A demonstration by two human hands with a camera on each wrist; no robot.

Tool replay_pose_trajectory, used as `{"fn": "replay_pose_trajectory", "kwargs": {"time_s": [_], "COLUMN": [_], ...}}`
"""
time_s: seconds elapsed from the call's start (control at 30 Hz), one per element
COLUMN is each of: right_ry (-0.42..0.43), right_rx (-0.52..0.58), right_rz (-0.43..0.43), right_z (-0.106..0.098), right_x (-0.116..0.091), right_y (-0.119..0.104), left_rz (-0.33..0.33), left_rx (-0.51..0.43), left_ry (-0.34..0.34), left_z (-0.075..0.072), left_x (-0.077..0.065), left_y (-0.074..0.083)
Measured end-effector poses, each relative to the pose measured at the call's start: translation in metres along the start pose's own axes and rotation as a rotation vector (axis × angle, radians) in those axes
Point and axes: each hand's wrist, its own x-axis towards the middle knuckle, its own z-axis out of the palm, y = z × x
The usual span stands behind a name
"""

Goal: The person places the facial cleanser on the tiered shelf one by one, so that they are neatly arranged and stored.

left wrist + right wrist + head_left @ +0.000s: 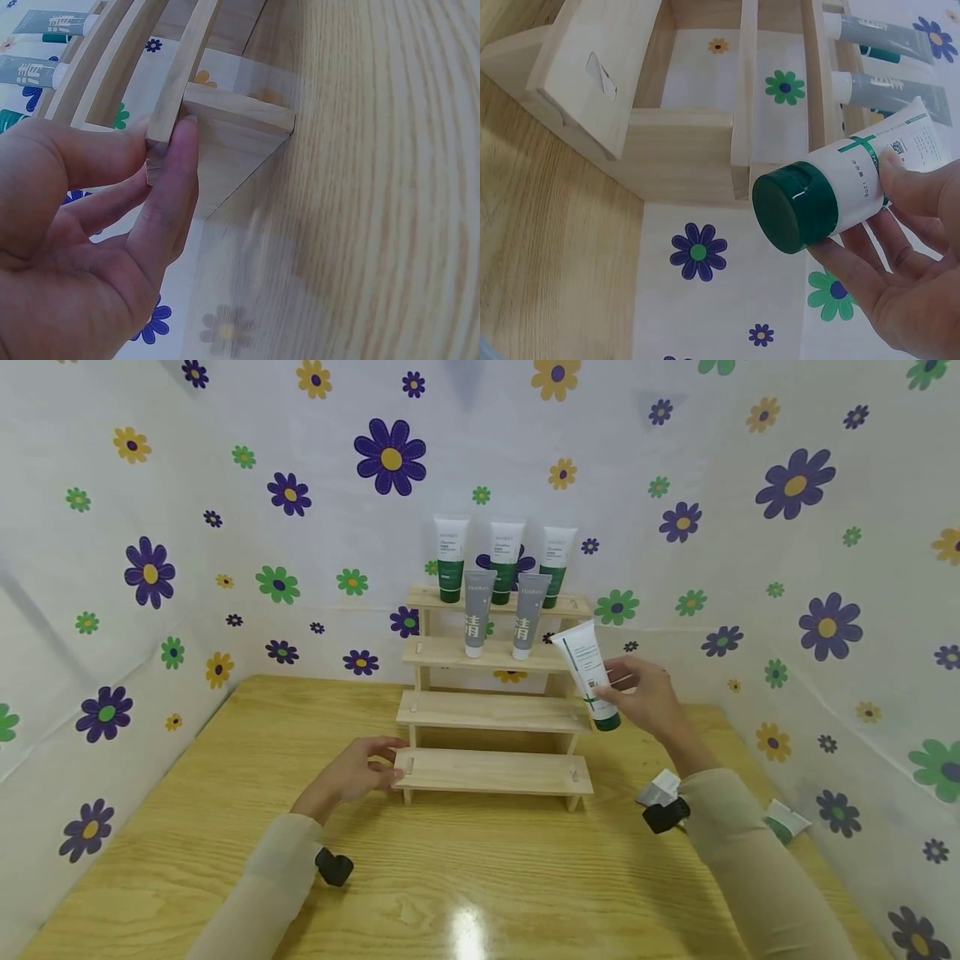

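My right hand [643, 695] grips a white squeeze tube [587, 670] with a dark green cap, tilted with its cap down, at the right end of the wooden shelf's middle tiers. In the right wrist view its green cap [795, 208] faces the camera, thumb on the tube's front and fingers behind. My left hand [362, 772] pinches the left end of the lowest board [491, 772] of the stepped wooden shelf. The left wrist view shows thumb and fingers round that board's end [161, 142]. Two grey tubes [477, 614] stand on the second tier from the top.
Three white-and-green tubes [507, 560] stand along the top tier [420, 599]. On the wooden table [480, 868], a white-and-grey item [660, 787] and another white-and-green tube [785, 821] lie near my right forearm. Flower-patterned cloth [315, 552] encloses the back and sides.
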Motion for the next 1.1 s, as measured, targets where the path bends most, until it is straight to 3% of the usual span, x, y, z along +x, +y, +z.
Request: {"fn": "replay_pose_trajectory", "kwargs": {"time_s": [0.87,1.1], "right_ry": [0.065,0.088], "right_rx": [0.125,0.160], "right_rz": [-0.052,-0.004], "right_z": [0.031,0.045], "right_x": [-0.001,-0.001], "right_y": [-0.018,-0.024], "left_rz": [0.032,0.019], "left_rx": [0.005,0.001], "left_ry": [0.003,0.005], "left_z": [0.002,0.002], "left_x": [-0.002,-0.001], "left_y": [0.004,0.002]}}
